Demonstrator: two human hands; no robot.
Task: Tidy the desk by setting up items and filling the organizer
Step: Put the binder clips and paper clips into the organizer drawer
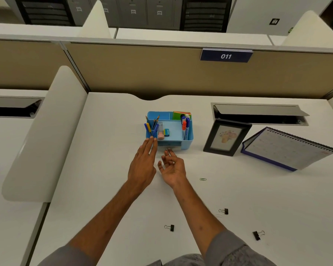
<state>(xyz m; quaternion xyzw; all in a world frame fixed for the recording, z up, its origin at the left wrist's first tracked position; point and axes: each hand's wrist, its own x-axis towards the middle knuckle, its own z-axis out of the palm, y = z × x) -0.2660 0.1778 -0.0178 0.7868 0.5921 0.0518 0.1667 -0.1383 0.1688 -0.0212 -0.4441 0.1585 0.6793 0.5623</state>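
The blue desk organizer (188, 140) stands mid-desk. It holds pencils and pens (151, 125) on the left, an eraser and a pink item in the middle, markers (186, 126) on the right and coloured notes at the back. My left hand (143, 162) reaches forward with straight fingers, its tips touching the organizer's front left corner. My right hand (172, 168) lies palm up with loosely curled fingers, thumb apart. Its fingertips are at the small front drawer (174, 144). A small grey thing shows at one fingertip; I cannot tell what it is.
A green paper clip (203, 179) lies right of my right hand. Three black binder clips (170, 227) (225, 211) (257, 235) lie nearer me. A black photo frame (226, 138) and a spiral desk calendar (288, 148) stand to the right, before an open cable hatch (258, 112). A beige partition closes the back.
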